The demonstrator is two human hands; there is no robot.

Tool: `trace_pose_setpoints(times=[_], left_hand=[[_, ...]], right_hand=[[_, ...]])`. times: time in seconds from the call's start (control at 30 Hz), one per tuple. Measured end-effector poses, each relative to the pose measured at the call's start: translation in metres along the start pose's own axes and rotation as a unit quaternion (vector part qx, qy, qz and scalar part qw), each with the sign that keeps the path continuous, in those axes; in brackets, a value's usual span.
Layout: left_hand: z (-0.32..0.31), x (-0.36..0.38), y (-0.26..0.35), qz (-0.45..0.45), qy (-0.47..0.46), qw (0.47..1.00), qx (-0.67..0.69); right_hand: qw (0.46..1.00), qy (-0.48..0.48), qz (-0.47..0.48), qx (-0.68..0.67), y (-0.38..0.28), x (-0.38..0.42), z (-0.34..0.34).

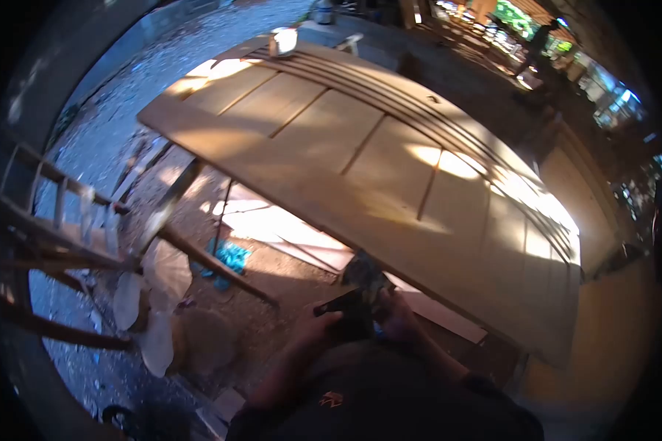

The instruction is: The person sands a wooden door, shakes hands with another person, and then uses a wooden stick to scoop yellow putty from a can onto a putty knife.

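A dark hand-held power tool (362, 285) with a handle sticking out to the left is held close against my body, at the near edge of a large wooden door panel (309, 162). Its exact kind cannot be made out in the shadow. My left hand (322, 325) is closed around its left side, under the handle. On its right side my right hand (397, 314) grips the body of the tool. Long parallel grooves run along the panel's far side, and several shorter grooves cross its surface. Bright patches of sunlight fall on it.
A white container (282, 42) stands on the panel's far left corner. At left are a wooden ladder-like frame (59, 206) and a plastic chair (154, 331). A blue plastic bag (232, 257) lies on the dirt floor. Another board (618, 338) is at right; a person (543, 44) is far behind.
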State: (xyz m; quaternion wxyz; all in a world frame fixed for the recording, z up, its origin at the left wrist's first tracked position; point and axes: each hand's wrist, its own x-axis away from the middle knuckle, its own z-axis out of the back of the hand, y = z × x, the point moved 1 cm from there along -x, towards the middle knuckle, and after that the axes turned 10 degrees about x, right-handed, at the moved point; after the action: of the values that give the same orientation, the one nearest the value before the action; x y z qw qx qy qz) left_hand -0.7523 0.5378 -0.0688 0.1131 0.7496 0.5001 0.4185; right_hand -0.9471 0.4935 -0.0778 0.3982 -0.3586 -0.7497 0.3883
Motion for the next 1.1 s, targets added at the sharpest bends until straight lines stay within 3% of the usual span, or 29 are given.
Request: trace_pose_setpoints(times=[0.03,0.07,0.1,0.17,0.3,0.43,0.53,0.67,0.97,1.07,1.1], left_hand=[[-0.006,-0.003,0.003,0.010,0.012,1.000,0.007],[-0.013,-0.005,0.009,-0.002,-0.007,1.000,0.006],[-0.021,-0.007,0.013,-0.015,-0.021,1.000,0.007],[-0.033,-0.014,0.021,0.006,-0.024,1.000,0.013],[-0.060,-0.023,0.053,0.023,0.006,1.000,-0.004],[-0.077,-0.033,0.095,-0.024,-0.081,0.996,-0.006],[-0.106,-0.051,0.128,-0.103,-0.138,0.982,0.075],[-0.145,-0.077,0.158,-0.232,-0.135,0.958,0.106],[-0.162,-0.128,0.196,-0.274,-0.158,0.946,-0.064],[-0.165,-0.140,0.198,-0.316,-0.153,0.917,-0.191],[-0.169,-0.142,0.201,-0.368,-0.169,0.878,-0.253]], right_hand=[[1.000,-0.012,0.013,0.006,-0.006,-0.001,0.003],[0.992,0.021,0.059,0.112,-0.027,0.003,-0.010],[0.995,0.019,-0.011,-0.094,-0.028,-0.005,-0.007],[0.995,0.007,0.018,-0.103,-0.035,-0.015,0.002],[0.976,0.101,0.063,-0.184,-0.073,-0.039,0.006],[0.962,0.130,0.137,-0.199,-0.118,-0.061,0.036],[0.960,0.126,0.170,-0.181,-0.142,-0.070,0.058],[0.958,0.148,0.173,-0.176,-0.160,-0.086,0.073],[0.951,0.145,0.196,-0.191,-0.185,-0.114,0.065],[0.949,0.153,0.201,-0.190,-0.188,-0.124,0.055],[0.946,0.155,0.204,-0.200,-0.188,-0.129,0.051]])
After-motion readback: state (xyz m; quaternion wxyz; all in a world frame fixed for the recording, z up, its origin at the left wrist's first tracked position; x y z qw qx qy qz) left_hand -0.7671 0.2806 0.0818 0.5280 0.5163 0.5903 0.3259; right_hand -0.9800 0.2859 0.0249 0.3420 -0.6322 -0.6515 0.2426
